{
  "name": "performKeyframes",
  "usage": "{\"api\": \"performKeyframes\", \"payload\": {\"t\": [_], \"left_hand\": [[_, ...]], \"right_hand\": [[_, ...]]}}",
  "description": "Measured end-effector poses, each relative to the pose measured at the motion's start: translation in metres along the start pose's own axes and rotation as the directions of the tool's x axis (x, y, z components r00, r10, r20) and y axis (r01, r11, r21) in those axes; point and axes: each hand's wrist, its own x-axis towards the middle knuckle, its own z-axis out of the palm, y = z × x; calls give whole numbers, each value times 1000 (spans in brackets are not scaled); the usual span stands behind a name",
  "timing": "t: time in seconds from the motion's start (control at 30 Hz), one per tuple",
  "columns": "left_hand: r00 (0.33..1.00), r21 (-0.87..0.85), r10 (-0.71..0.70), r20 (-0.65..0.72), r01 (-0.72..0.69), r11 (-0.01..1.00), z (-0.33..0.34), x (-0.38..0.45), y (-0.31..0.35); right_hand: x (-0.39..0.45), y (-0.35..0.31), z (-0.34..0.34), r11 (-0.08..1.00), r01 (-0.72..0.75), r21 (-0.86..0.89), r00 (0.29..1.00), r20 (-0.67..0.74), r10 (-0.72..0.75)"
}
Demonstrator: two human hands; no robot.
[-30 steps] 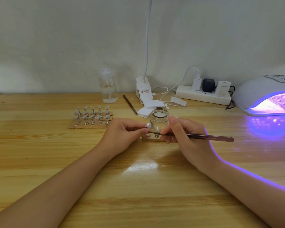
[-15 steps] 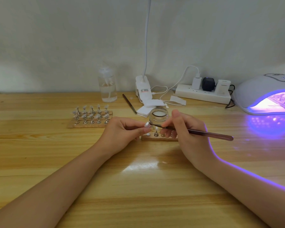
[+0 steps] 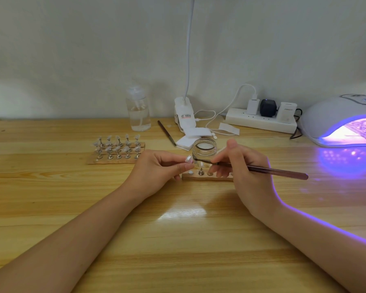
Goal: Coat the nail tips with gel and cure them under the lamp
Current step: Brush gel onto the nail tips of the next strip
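Observation:
My left hand [image 3: 156, 172] pinches a small stand that carries a clear nail tip [image 3: 188, 159], raised above the table. My right hand [image 3: 243, 172] grips a dark brush [image 3: 268, 170] like a pen, and its bristle end touches that nail tip. Right behind the tip stands an open glass gel jar [image 3: 204, 151]. Below both hands lies a narrow wooden holder strip [image 3: 207, 177] with one metal stand and some empty spots. At the far right the white curing lamp [image 3: 334, 111] glows violet inside.
A wooden board with several nail tips on stands [image 3: 116, 152] lies to the left. Behind are a clear pump bottle [image 3: 138, 112], a second brush [image 3: 166, 132], white pads [image 3: 195, 134], a clip lamp base [image 3: 183, 113] and a power strip [image 3: 260, 121] with cables.
Both hands have lifted slightly from the holder strip. The brush tip has moved up from the strip to the nail tip held in my left hand.

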Motion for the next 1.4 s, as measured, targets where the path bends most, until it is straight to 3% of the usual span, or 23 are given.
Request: {"api": "performKeyframes", "payload": {"t": [0.57, 0.77, 1.3, 1.4], "left_hand": [[1000, -8, 11, 14, -11, 1000, 1, 1, -1], [999, -4, 24, 35, -24, 1000, -1, 1, -3], [998, -25, 46, 49, -45, 999, 1, 0, -1], [998, -17, 44, 46, -43, 999, 1, 0, -2]], "right_hand": [[-2, -1, 3, 999, 9, -48, 995, 96, -4], [0, 0, 0, 999, 4, -42, 1000, -6, -5], [-3, -1, 3, 998, -6, -64, 995, 102, 12], [-3, -1, 2, 999, -2, -33, 998, 66, 4]]}}
